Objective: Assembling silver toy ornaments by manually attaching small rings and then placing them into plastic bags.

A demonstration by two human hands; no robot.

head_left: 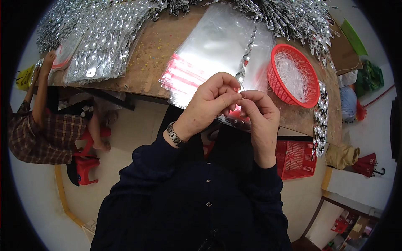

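My left hand [209,100] and my right hand [261,117] meet fingertip to fingertip over the table's near edge, both closed in a pinch. A twisted silver foil strip [246,56] runs down from the far side into the fingers of my left hand. Between the fingertips shows what looks like a thin clear thread, pinched by my right hand; its ends are too fine to make out. Under the strip lies a stack of clear plastic bags [217,39] with red-printed edges. Close by on the right, a red plastic basket [274,79] holds a tangle of clear thread loops [293,75].
Silver twisted strips [289,19] heap along the table's far side; more [321,117] hang over the right edge. Bagged strips [104,52] lie at left. Another person [46,129] sits there, near red stools [86,167]. A red crate [295,159] stands below the table.
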